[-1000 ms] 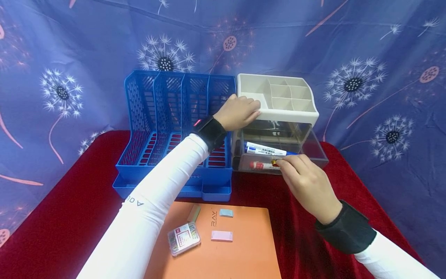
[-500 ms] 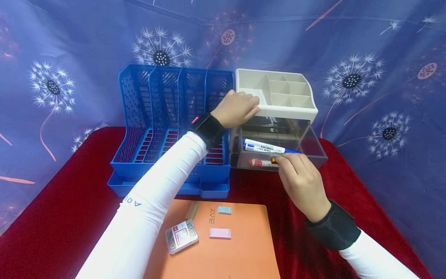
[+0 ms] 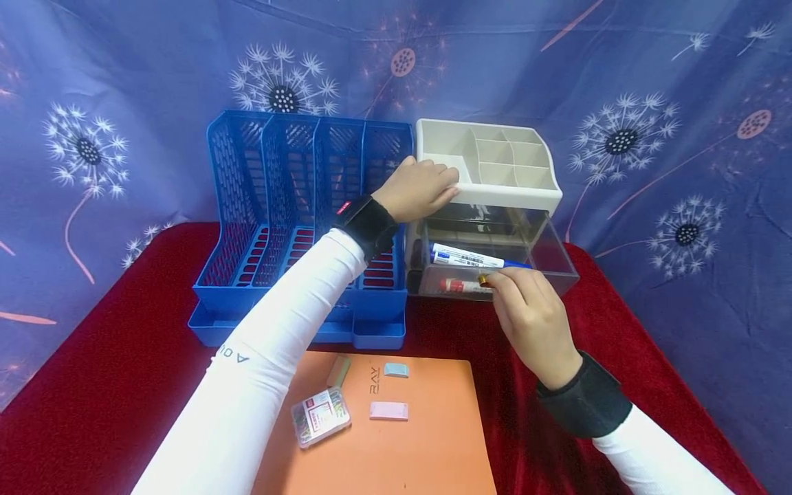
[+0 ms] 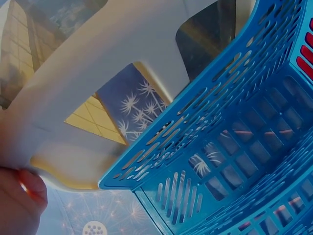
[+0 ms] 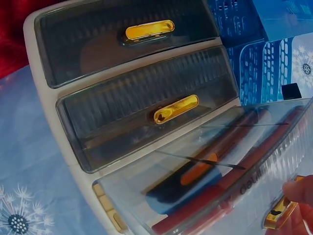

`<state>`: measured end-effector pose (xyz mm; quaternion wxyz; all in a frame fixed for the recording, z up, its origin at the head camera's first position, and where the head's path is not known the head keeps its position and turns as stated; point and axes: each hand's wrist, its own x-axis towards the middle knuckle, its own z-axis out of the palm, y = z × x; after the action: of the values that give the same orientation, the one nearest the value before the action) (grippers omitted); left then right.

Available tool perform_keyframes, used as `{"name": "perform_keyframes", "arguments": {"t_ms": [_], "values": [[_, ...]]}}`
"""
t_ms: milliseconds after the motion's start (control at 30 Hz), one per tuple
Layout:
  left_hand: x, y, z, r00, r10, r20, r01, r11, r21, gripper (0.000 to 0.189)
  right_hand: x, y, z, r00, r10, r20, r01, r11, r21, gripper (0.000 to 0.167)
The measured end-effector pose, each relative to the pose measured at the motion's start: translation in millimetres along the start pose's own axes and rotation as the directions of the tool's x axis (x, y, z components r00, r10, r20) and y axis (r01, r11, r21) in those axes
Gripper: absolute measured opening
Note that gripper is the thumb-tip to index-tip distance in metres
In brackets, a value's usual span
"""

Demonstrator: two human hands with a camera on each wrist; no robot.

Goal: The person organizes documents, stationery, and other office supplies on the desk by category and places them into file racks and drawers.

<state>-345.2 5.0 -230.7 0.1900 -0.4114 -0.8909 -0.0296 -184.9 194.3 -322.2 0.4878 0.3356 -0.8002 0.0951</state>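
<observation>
My left hand [image 3: 417,189] grips the front left rim of the white desk organizer [image 3: 510,196], with its fingers bent over the edge. Out of the organizer's front sticks the clear top drawer [image 3: 559,265], pulled out. My right hand [image 3: 535,316] pinches the gold drawer handle [image 3: 482,280], which also shows in the right wrist view between thumb and fingers. Inside the drawer lie a blue-capped marker [image 3: 467,256] and a red-ended marker [image 3: 454,285]. Two lower drawers, the middle one [image 5: 146,107] and the bottom one [image 5: 127,46], stay closed.
A blue file rack [image 3: 297,295] stands close against the organizer's left side. Nearer, an orange mat [image 3: 433,447] bears a clear box of small colourful items [image 3: 320,416], a pink block [image 3: 388,411], a light blue block [image 3: 396,370] and a greenish block [image 3: 338,371].
The head view has shifted a little, so the scene sits slightly higher and further left. Both hands keep their holds, and the drawer stays pulled out.
</observation>
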Motion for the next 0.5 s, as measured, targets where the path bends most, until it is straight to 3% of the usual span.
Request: {"name": "perform_keyframes", "arguments": {"t_ms": [200, 333, 500], "values": [[0.8, -1.1, -0.2, 1.0, 0.008, 0.02, -0.008, 1.0, -0.006, 0.029, 0.0, 2.8, 0.7, 1.0, -0.005, 0.008, 0.005, 1.0, 0.011, 0.012], [1.4, -1.4, -1.6, 0.999, 0.009, 0.032, -0.008, 1.0, -0.008, 0.029, 1.8, 4.9, 1.0, 1.0, -0.009, 0.012, 0.009, 1.0, 0.022, 0.018], [1.0, -1.0, -3.1, 0.999, 0.011, 0.045, -0.01, 1.0, -0.009, 0.029, 5.3, 7.0, 2.6, 1.0, -0.017, 0.008, 0.017, 0.999, 0.032, 0.014]]}}
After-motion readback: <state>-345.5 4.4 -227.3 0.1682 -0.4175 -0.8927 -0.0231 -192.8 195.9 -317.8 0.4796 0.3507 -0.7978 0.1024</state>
